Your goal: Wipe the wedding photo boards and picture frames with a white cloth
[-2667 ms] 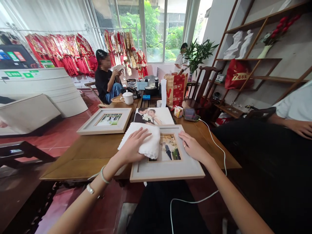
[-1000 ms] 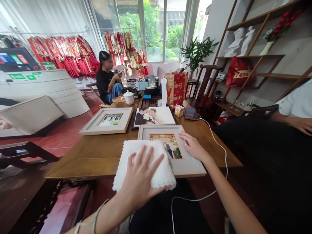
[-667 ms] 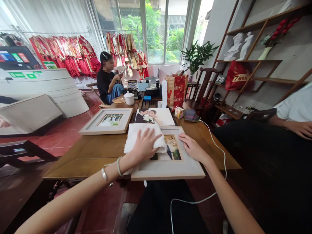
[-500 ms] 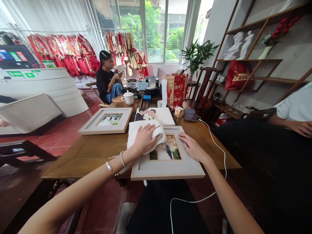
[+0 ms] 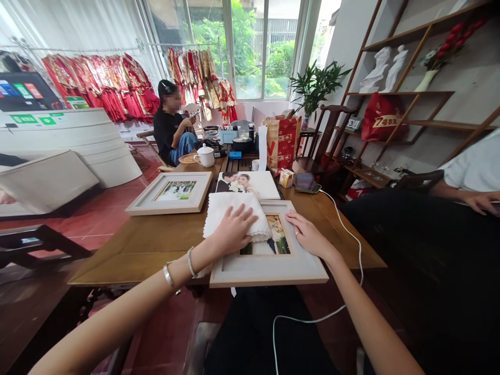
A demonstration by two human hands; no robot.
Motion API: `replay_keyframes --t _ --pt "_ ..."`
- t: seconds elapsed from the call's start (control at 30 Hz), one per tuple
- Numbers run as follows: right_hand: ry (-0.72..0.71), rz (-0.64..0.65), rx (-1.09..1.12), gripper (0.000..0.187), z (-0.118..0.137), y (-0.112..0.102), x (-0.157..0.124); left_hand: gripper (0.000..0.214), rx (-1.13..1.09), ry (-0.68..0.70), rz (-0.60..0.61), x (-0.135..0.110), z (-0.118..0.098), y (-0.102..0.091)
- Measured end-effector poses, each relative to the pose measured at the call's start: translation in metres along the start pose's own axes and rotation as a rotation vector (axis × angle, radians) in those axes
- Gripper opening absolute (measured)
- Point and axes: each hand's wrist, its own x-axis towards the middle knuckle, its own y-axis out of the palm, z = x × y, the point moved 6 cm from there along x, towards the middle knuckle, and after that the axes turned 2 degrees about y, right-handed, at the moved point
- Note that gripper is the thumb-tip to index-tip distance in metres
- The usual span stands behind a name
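Note:
A light wooden picture frame (image 5: pixel 269 270) lies at the table's near edge, slightly overhanging it. Its pale mat surrounds a photo (image 5: pixel 282 237) that the cloth partly covers. My left hand (image 5: pixel 234 226) is flat on a folded white cloth (image 5: pixel 222 207), fingers spread, pressing it over the frame's upper left. My right hand (image 5: pixel 308 234) rests on the frame's right side with its fingers stretched onto the mat; a ring shows on one finger. Behind the frame lies a white panel (image 5: pixel 265 182) printed with a couple's portrait.
Another framed photo (image 5: pixel 172 192) lies left on the wooden table (image 5: pixel 128 250). Farther back stand a lidded white cup (image 5: pixel 205 156), a paper bag (image 5: pixel 287 143) and a small box (image 5: pixel 286 178). A phone (image 5: pixel 307 182) trails a white cable (image 5: pixel 346 224). People sit across and at right.
My left hand has slid slightly right and down with the cloth, whose right edge now covers more of the photo. My right hand and the frame stay in place.

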Motion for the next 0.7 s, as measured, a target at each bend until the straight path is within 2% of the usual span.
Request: replay_keyframes --t 0.17,0.27,0.4,0.53,0.6,0.7 --pt "0.0 0.005 -0.026 0.049 0.001 0.0 0.0 0.04 0.072 -0.028 0.012 0.01 -0.006 -0.002" --pt "-0.003 0.009 -0.031 0.049 0.003 -0.001 0.0 0.038 0.033 0.001 0.043 0.004 -0.012 -0.007" --pt "-0.008 0.001 0.0 0.048 0.005 -0.001 0.0 0.04 -0.065 0.08 0.115 -0.027 -0.04 -0.015" --pt "-0.027 0.011 0.037 0.048 0.009 0.001 0.0 0.049 -0.125 0.098 0.112 -0.057 -0.067 -0.022" --pt "-0.026 0.015 0.051 0.049 0.01 0.002 0.0 0.053 -0.141 0.066 0.108 -0.057 -0.069 -0.02" --pt "-0.025 0.02 0.059 0.049 0.012 0.001 -0.001 0.064 -0.108 -0.012 0.113 -0.038 -0.055 -0.008"
